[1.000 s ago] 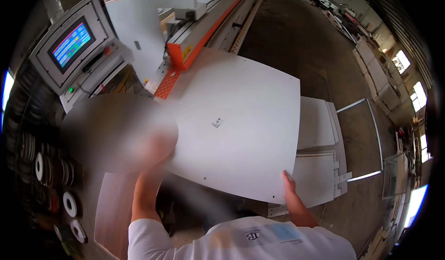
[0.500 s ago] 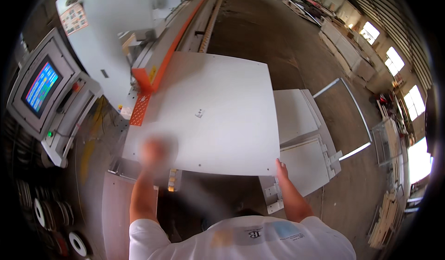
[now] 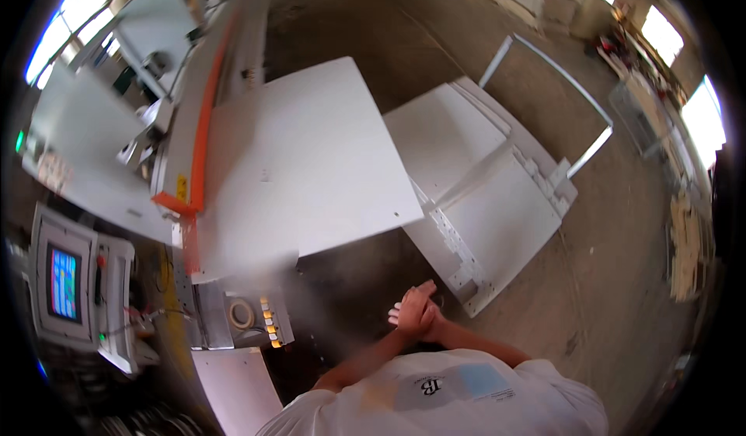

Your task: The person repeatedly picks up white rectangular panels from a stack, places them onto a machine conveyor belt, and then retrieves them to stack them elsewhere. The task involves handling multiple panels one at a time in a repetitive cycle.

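Note:
Just in front of my shirt, my two hands meet, away from the board. My left hand (image 3: 413,312) lies across the right with its fingers stretched out. Beneath it, my right hand (image 3: 436,327) is partly hidden; its fingertips stick out on the left, apart. Neither hand holds anything. Beyond them a large white panel (image 3: 311,156) with small holes lies flat, its left side along the orange-edged beam of a machine (image 3: 206,133).
White panels (image 3: 497,226) are stacked low on the right, beside a metal frame handle (image 3: 571,82). A control screen (image 3: 64,282) stands left. Nearer are a tape roll (image 3: 241,312), yellow-and-white knobs (image 3: 270,323) and a pale panel (image 3: 233,381).
Both hands have left the white panel and come together in front of my body. The view has turned right, so the machine and panel appear farther left.

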